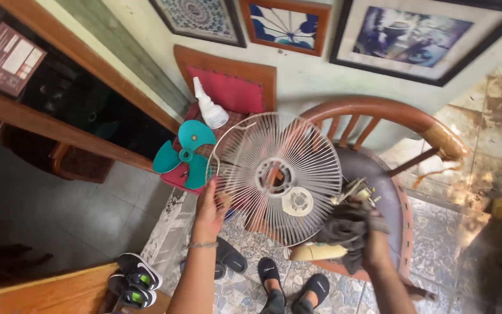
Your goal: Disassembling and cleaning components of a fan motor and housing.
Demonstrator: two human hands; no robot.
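Gripping the left rim of a round white wire fan guard (274, 174), the left hand (210, 210) closes its fingers around the outer ring, a thin bracelet showing at the wrist below it. This fan guard stands almost upright on edge over the seat of a wooden armchair (390, 113), its spokes fanning out from a pale plastic hub ring at the middle, with a smaller round white cap just below and to the right of that hub. The right hand (373, 238) is clenched on a dark grey rag (347, 229), which bunches between the hand and the lower right part of the guard; whether the rag presses on the wires or only hangs beside them is hard to tell. Just above the rag, a small metal motor part (357, 189) pokes out near the guard's right edge. A cream-coloured plastic piece (318, 251) lies on the front of the dark chair seat beneath the guard. Left of the guard, a teal three-bladed fan blade (186, 154) rests on a red cushioned seat (228, 90), and a white plastic bottle (209, 104) with a pointed nozzle lies close above the blade. Down on the patterned tile floor, the person's feet in black sandals (294, 288) stand near the chair, and a pair of black sneakers (135, 279) with green insoles sits well off to the left. Framed pictures (405, 35) hang on the wall behind the chair.
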